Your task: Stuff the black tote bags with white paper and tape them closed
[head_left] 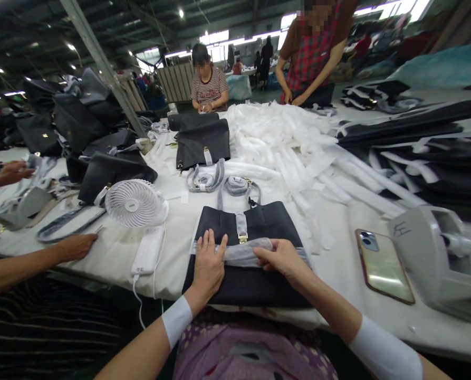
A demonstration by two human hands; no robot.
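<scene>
A black handbag (251, 287) lies flat on the table in front of me, with a gold clasp (243, 239) at its middle. Across the bag, just below the clasp, runs a translucent white wrapping strip (239, 254). My left hand (209, 258) presses flat on the strip and the bag's left side, fingers stretched out. On the right side, my right hand (280, 258) pinches the strip between thumb and fingers. Behind the bag lies a coiled strap (237, 186) in clear wrapping, its ends running to the bag's top.
Left stand a white fan (134, 205) and a white power bank (147, 253) with cables. A phone (383, 266) and a grey tape dispenser (436, 258) are at right. Beyond lie another black bag (203, 140) and heaped white strips (275, 126). A co-worker's hand (79, 247) reaches in from the left.
</scene>
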